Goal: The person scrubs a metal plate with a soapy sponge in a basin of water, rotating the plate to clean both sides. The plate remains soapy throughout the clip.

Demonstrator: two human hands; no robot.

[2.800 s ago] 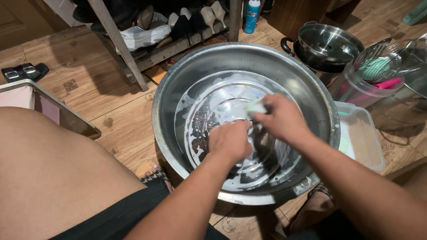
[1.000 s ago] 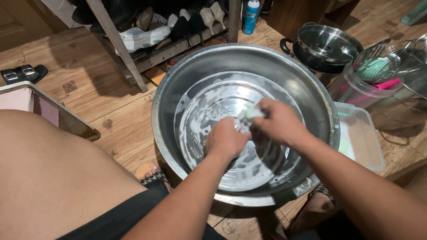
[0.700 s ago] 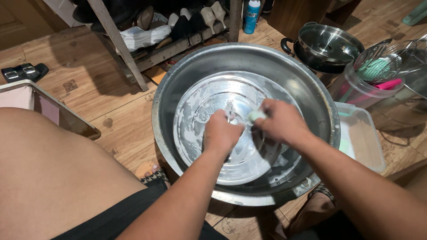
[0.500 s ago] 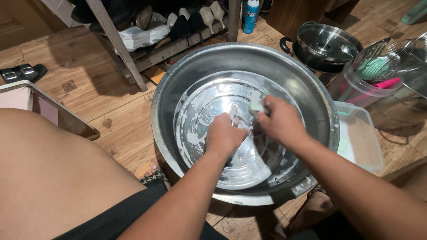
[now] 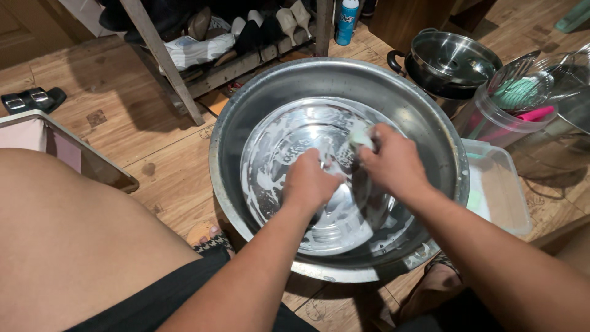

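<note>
Head view: left hand [image 5: 309,182] is curled, knuckles up, seemingly gripping the soapy lid [image 5: 289,147] in the basin [image 5: 424,132]; right hand [image 5: 393,163] pinches a sponge [image 5: 357,133] against it.

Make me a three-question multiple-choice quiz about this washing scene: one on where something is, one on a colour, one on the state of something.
1. Where does the round metal lid lie?
A. Inside the big steel basin
B. On the shoe rack
C. On the plastic tray

2. What colour is the spray can at the top of the picture?
A. Red
B. Blue with a white cap
C. Black

3. What state is the lid's surface in?
A. Dry and clean
B. Streaked with white suds
C. Wrapped in cloth

Answers:
1. A: the steel basin rings the lid on all sides.
2. B: the can's body is blue, its cap white.
3. B: white foam streaks the lid where the right hand rubs with a pale sponge, while the left hand grips its centre.
</note>
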